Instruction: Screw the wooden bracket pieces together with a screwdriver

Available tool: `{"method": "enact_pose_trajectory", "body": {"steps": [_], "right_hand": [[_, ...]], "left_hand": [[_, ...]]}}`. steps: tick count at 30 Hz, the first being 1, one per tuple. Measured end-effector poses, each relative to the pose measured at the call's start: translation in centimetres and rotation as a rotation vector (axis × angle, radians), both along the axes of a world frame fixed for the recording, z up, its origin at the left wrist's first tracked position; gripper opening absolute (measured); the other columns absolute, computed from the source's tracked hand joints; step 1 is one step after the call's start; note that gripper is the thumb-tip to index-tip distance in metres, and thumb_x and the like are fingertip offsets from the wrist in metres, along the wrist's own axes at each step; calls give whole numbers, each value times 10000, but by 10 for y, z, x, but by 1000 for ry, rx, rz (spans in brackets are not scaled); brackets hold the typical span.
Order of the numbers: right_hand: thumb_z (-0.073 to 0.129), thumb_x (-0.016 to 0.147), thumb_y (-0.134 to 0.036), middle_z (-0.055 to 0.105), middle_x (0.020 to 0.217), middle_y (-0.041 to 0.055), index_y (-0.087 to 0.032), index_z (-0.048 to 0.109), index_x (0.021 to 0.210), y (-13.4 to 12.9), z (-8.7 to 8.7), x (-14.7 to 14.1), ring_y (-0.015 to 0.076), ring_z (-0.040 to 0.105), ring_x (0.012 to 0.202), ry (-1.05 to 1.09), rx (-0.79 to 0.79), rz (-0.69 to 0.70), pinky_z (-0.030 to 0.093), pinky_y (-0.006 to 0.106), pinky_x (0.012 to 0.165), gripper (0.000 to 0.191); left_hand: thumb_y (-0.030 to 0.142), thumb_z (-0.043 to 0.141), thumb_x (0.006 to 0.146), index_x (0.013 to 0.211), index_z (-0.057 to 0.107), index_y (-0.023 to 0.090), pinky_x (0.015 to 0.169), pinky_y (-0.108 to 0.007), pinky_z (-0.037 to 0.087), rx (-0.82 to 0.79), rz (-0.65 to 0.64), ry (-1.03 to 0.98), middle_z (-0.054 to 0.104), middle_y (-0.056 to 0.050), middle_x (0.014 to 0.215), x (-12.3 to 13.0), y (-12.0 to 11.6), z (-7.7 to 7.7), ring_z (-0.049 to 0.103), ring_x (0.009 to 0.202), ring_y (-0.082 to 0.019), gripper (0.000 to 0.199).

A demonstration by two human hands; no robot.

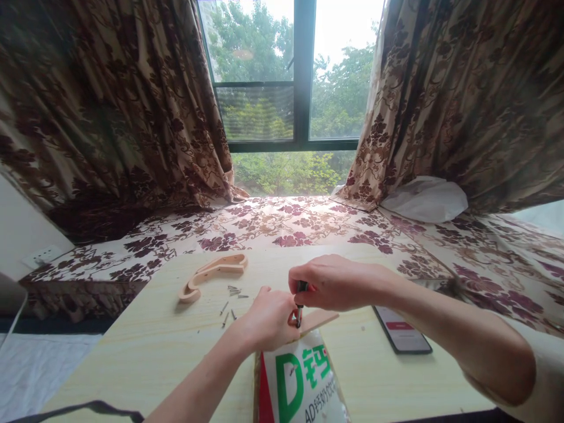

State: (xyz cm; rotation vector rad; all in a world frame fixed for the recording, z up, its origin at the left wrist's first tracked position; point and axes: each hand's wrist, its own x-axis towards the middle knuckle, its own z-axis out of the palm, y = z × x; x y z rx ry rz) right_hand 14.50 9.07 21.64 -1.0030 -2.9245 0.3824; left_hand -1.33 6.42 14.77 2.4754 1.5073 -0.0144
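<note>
My right hand (330,282) is closed around the dark handle of a screwdriver (302,286), held upright with its shaft pointing down. Beside its tip, my left hand (273,317) has its fingers closed on a flat light-wood piece (321,320). Whether those fingers also pinch a screw cannot be made out. Under the wood lies a printed package (304,376) with green lettering and a red edge. Several loose screws (233,291) are scattered left of my left hand. Behind them rests a curved wooden part (214,271) with small holes.
The pale wooden table (132,358) carries all this. A phone (402,330) with a lit screen lies to the right, under my right forearm. Beyond the table is a ledge with floral cloth (291,226), a white plastic bag (425,200), curtains and a window.
</note>
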Motion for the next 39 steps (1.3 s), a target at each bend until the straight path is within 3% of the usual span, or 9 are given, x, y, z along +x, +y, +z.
{"method": "enact_pose_trajectory", "body": {"steps": [8, 24, 28, 31, 39], "right_hand": [[471, 801, -277, 612, 711, 22, -206, 597, 861, 1, -3, -1, 117, 444, 599, 16, -4, -12, 302, 227, 535, 157], [509, 804, -260, 649, 743, 44, -176, 629, 865, 5, -5, 2, 132, 507, 647, 51, -42, -49, 335, 227, 561, 158], [534, 796, -278, 643, 751, 29, -200, 629, 959, 5, 2, 4, 126, 495, 630, 15, -38, 15, 330, 224, 554, 205], [515, 791, -251, 638, 736, 24, -206, 631, 902, 4, 3, 3, 123, 480, 619, -20, -14, 44, 319, 224, 544, 166], [502, 798, -289, 653, 725, 59, -178, 632, 854, 5, -5, -4, 147, 515, 632, -21, 58, -82, 312, 242, 538, 180]], "left_hand": [[208, 524, 664, 626, 583, 210, 756, -316, 323, 12, 18, -6, 657, 4, 683, 1, 1, -4, 579, 727, -183, 71], [160, 510, 641, 565, 590, 220, 839, -342, 326, -34, 7, -26, 646, 31, 629, 2, 0, 0, 559, 675, -152, 127], [179, 520, 650, 547, 578, 214, 805, -345, 340, -43, 14, -23, 629, 14, 601, 2, 0, 2, 528, 632, -153, 124], [198, 521, 661, 573, 590, 220, 796, -346, 338, -41, 20, -33, 651, 14, 635, 3, 0, 1, 540, 659, -159, 114], [198, 509, 665, 547, 559, 207, 834, -358, 340, -37, 21, -27, 646, 18, 609, 3, 0, -1, 543, 636, -147, 128]]}}
